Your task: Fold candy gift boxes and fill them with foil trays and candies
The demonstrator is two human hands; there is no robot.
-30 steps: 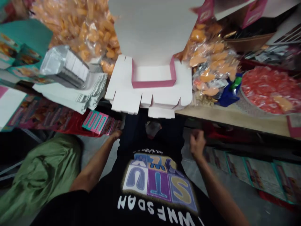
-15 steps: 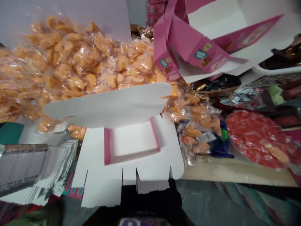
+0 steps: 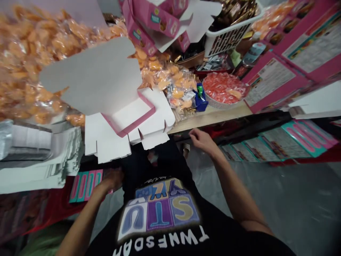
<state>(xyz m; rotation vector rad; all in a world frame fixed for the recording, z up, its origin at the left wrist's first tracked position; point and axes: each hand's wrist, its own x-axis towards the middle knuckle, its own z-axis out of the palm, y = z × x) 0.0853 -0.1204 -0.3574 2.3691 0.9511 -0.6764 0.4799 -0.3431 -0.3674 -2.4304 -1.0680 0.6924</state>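
Observation:
In front of my body, on the table edge, lies an unfolded white box; its pink-rimmed inner walls stand up and a wide white lid flap rises behind them. My right hand hovers right of the box, just off the table edge, its fingers curled in and nothing visible in them. Low on the left, below the box's front flaps, my left hand is in shadow and blurred, near a row of pink and teal cartons. Its fingers cannot be made out.
Clear-wrapped orange pieces are heaped behind the box. White flat sheets are stacked at left. Pink boxes, a white basket, a bowl of red wrapped pieces and a blue tape dispenser stand to the right.
The view has swung down and to the right. Both my hands and my shirt front now show; no hands were in view before. The box remains on the table edge.

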